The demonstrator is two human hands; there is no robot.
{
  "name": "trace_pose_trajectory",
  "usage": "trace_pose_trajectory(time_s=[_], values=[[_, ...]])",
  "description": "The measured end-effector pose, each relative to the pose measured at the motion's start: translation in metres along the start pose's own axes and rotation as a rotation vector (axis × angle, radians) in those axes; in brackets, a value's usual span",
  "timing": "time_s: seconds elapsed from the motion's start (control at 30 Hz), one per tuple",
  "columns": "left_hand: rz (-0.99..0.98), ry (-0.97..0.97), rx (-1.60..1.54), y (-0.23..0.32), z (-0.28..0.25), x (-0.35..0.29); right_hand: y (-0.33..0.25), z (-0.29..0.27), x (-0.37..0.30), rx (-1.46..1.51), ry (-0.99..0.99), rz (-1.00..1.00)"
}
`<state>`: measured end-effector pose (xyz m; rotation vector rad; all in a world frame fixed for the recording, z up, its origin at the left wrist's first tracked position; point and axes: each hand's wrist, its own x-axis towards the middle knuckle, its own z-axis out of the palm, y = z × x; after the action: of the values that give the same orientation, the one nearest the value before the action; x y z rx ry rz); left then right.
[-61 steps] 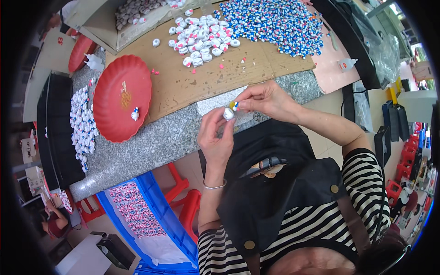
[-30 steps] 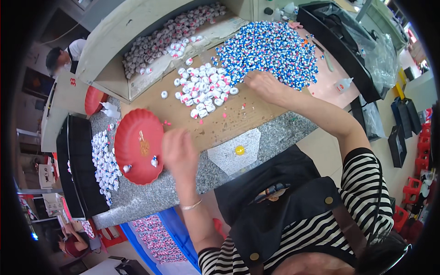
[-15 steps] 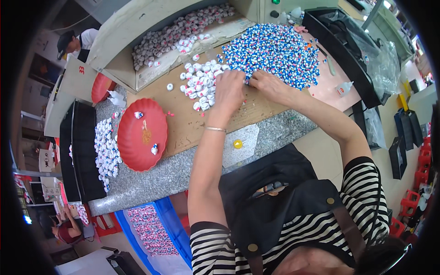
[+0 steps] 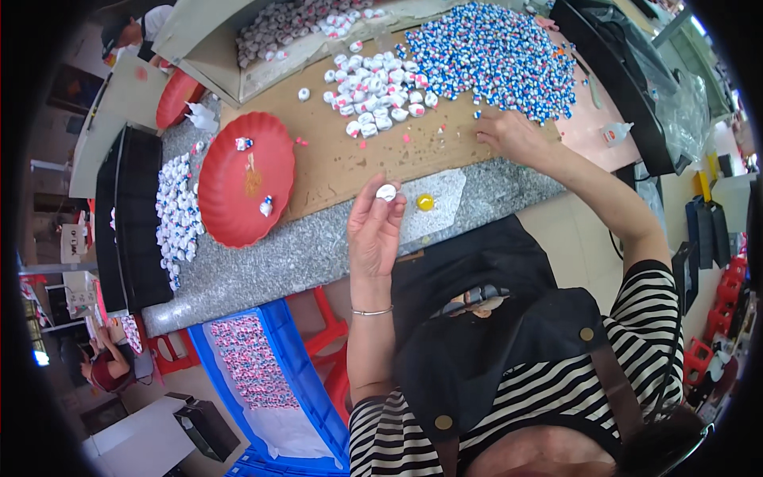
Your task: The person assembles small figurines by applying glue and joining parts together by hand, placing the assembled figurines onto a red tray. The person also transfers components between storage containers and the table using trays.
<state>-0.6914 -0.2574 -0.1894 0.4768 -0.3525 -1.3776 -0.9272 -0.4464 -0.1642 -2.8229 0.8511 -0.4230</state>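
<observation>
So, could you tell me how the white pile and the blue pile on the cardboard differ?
The white pile is smaller and loosely scattered; the blue pile is larger and denser. The right hand rests at the blue pile; the left hand holds one white piece. Both lie on the cardboard.

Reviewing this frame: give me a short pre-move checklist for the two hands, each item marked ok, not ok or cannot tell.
1. Left hand has a piece: ok, a small white cap is pinched at its fingertips.
2. Right hand at the blue and white pile: ok, it rests at the pile's near edge.
3. Right hand has picked a piece: cannot tell, its fingers hide it.
4. Red plate has room: ok, only a few pieces lie on it.
5. White pieces within reach: ok, they lie on the cardboard sheet.
6. Small yellow blob clear of the hands: ok, apart from both.
</observation>
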Motion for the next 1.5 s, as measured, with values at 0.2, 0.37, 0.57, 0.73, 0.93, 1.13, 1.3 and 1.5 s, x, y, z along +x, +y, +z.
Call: trace_pose_trajectory(time_s=[0.2,0.37,0.57,0.73,0.93,1.13,1.3,1.5], values=[[0.028,0.13,0.136,0.01,-0.002,-0.026,-0.025,0.0,-0.004,0.136,0.004,-0.084],[0.093,0.158,0.413,0.013,0.002,-0.038,-0.101,-0.004,-0.003,0.262,-0.108,-0.294],[0.154,0.162,0.567,0.017,0.004,-0.042,-0.111,0.006,0.014,0.097,-0.263,-0.398],[0.2,0.174,0.663,0.007,-0.002,-0.039,-0.112,0.008,0.015,0.138,-0.274,-0.394],[0.312,0.16,0.91,-0.009,0.001,-0.033,-0.114,0.005,0.006,0.464,-0.127,-0.096],[0.336,0.033,0.993,-0.028,0.013,-0.025,-0.114,-0.01,-0.003,1.293,-0.281,0.5],[0.026,-0.128,0.79,-0.011,0.023,-0.023,-0.114,-0.019,-0.01,0.706,0.005,-0.2],[-0.063,-0.092,0.693,-0.007,0.032,-0.022,-0.125,-0.019,-0.012,0.8,0.102,-0.131]])
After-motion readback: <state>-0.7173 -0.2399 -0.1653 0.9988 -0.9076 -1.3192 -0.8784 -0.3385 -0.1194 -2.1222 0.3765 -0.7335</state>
